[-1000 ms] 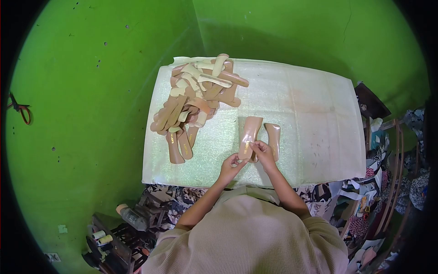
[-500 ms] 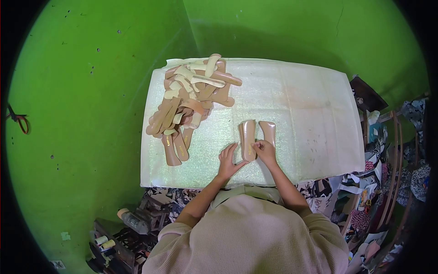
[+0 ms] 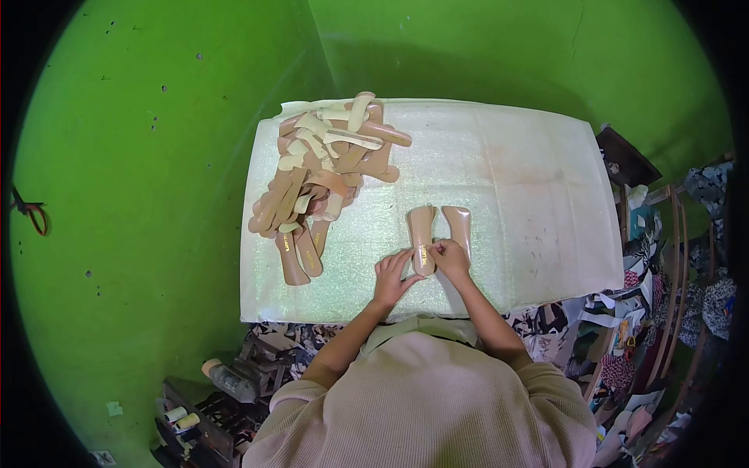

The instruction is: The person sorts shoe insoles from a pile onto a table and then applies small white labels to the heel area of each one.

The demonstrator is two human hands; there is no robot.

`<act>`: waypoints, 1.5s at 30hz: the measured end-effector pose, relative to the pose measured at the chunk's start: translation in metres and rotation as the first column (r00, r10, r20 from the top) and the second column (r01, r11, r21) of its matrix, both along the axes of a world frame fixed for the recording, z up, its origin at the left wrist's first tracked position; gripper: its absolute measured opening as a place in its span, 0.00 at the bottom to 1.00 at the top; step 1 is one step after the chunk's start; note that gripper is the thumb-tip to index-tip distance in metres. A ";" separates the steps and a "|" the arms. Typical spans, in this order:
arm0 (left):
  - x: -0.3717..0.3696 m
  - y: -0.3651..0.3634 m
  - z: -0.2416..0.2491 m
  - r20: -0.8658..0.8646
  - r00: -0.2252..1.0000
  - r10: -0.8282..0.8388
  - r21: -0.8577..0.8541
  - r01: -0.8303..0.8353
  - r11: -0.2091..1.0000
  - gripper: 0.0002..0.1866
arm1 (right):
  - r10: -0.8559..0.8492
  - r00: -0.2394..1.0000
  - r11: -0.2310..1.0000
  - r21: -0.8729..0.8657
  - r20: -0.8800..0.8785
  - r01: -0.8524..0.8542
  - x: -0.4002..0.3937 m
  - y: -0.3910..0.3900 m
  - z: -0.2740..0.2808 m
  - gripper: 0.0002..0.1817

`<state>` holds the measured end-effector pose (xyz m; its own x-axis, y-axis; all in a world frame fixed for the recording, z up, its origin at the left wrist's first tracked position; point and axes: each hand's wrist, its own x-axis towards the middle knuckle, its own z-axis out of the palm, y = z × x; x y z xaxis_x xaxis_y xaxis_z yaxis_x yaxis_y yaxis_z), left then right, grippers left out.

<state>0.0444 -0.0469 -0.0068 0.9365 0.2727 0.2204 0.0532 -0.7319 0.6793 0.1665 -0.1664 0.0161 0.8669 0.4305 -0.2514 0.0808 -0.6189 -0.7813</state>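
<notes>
**Green-walled bench, two hands on one tan insole**

Bright green walls are seen behind a table [image 3: 530, 195] covered in pale, shimmery sheeting. At its near edge, a tan insole [image 3: 422, 234] is pinched at the heel end by both hands. Its long axis runs straight away from the body, heel toward the person, toe pointing at the far wall. The left hand [image 3: 392, 274] is pressed to the heel from the left side, fingers curled loosely round it; the right hand [image 3: 450, 258] is closed on the same end from the right, thumb and fingertips narrow. Neither hand is really nearer, since both are touching it, though the right sits a bit further up the table.

Just beyond the right hand, a second insole [image 3: 459, 225] is laid flat, parallel to the held one and just beside it. Well off past the left hand, further up the table, a messy pile of insoles [image 3: 324, 168] is heaped, tan and cream pieces crossed every which way.
</notes>
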 end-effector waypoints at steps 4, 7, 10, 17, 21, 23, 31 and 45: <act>0.000 0.000 -0.002 0.015 1.000 -0.001 0.019 0.001 1.000 0.34 | 0.016 0.991 0.997 -0.083 0.135 -0.005 -0.002 0.001 0.001 0.13; 0.000 0.000 -0.003 0.014 1.000 -0.008 0.038 0.007 0.999 0.32 | 0.022 0.993 0.993 -0.114 0.119 -0.009 -0.001 0.002 0.000 0.12; 0.000 0.000 -0.003 0.007 1.000 -0.008 0.039 0.007 0.999 0.30 | 0.034 0.986 0.990 -0.142 0.166 -0.010 -0.002 0.004 -0.001 0.12; -0.001 0.000 0.000 0.005 1.000 -0.015 0.047 0.015 0.999 0.25 | 0.027 0.990 0.989 -0.150 0.139 -0.006 0.000 0.005 -0.007 0.11; 0.000 -0.001 0.000 0.003 1.000 -0.011 0.047 0.010 0.999 0.25 | -0.001 0.981 0.994 -0.111 0.195 0.023 -0.004 0.006 -0.013 0.12; 0.000 -0.001 0.000 0.010 1.000 -0.010 0.045 0.010 0.999 0.25 | -0.013 0.972 0.996 -0.082 0.236 0.033 -0.005 0.005 -0.017 0.12; 0.000 -0.001 -0.001 0.009 1.000 -0.005 0.054 0.005 0.999 0.25 | -0.012 0.966 0.994 -0.102 0.259 0.040 -0.009 0.006 -0.009 0.11; 0.000 -0.001 -0.003 -0.014 1.000 -0.008 0.064 0.009 0.998 0.24 | 0.000 0.975 0.989 -0.142 0.220 0.032 -0.010 0.008 -0.014 0.09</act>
<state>0.0440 -0.0481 -0.0098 0.9417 0.2508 0.2243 0.0560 -0.7741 0.6305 0.1563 -0.1583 0.0023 0.9142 0.3894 -0.1128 0.2292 -0.7260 -0.6483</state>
